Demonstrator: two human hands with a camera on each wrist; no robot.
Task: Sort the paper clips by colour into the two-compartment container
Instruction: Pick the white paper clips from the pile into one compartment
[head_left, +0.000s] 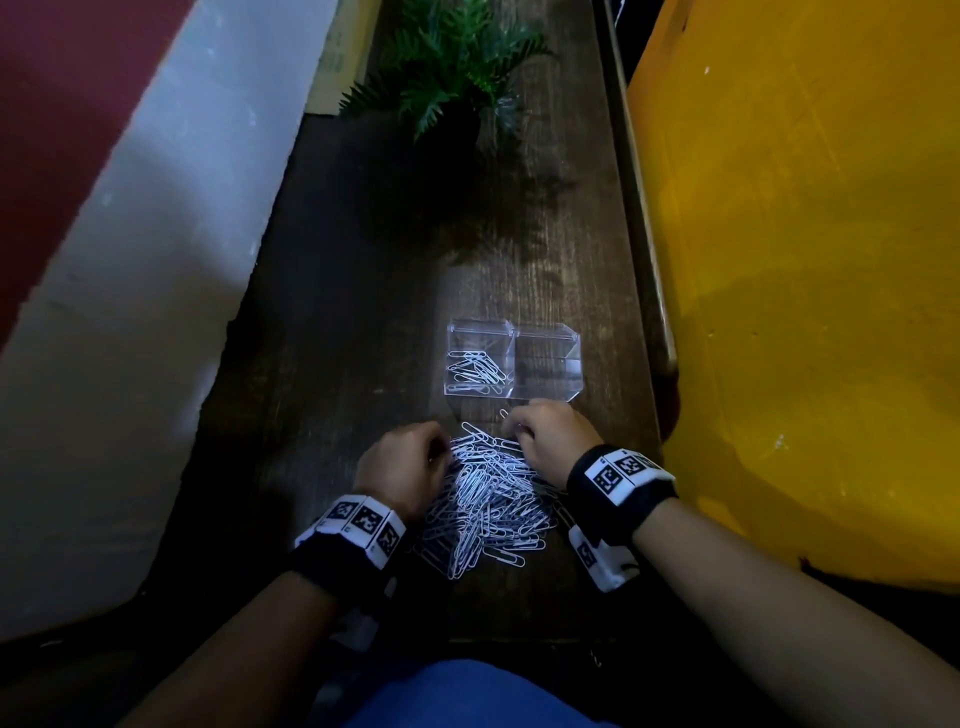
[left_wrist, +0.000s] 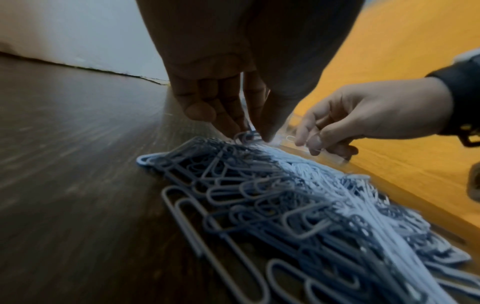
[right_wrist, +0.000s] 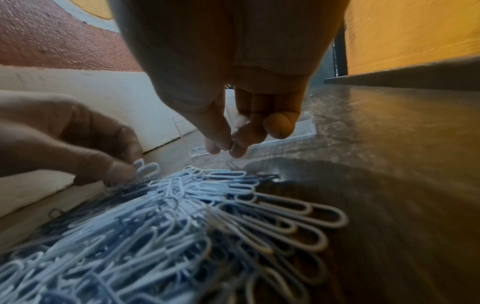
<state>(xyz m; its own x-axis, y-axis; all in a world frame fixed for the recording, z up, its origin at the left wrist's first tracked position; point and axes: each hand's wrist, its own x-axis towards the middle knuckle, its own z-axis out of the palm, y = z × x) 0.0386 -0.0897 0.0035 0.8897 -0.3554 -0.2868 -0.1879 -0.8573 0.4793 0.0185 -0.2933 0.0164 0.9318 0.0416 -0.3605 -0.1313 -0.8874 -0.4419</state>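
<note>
A heap of white and dark paper clips (head_left: 488, 504) lies on the dark wooden table (head_left: 353, 322) between my hands. Beyond it stands the clear two-compartment container (head_left: 545, 395); several white clips (head_left: 475, 370) lie in its left compartment, and what the right one holds I cannot make out. My left hand (left_wrist: 249, 133) reaches down at the heap's far left edge and pinches a white clip (right_wrist: 145, 168). My right hand (right_wrist: 226, 148) hovers just above the heap's far right end, thumb and forefinger pinching a thin clip (left_wrist: 315, 142) whose colour is unclear.
A potted fern (head_left: 457, 78) stands at the far end of the narrow table. A yellow wall (head_left: 805, 312) runs close along the right, a white wall (head_left: 156, 260) along the left. A cardboard box (head_left: 337, 57) sits beside the plant.
</note>
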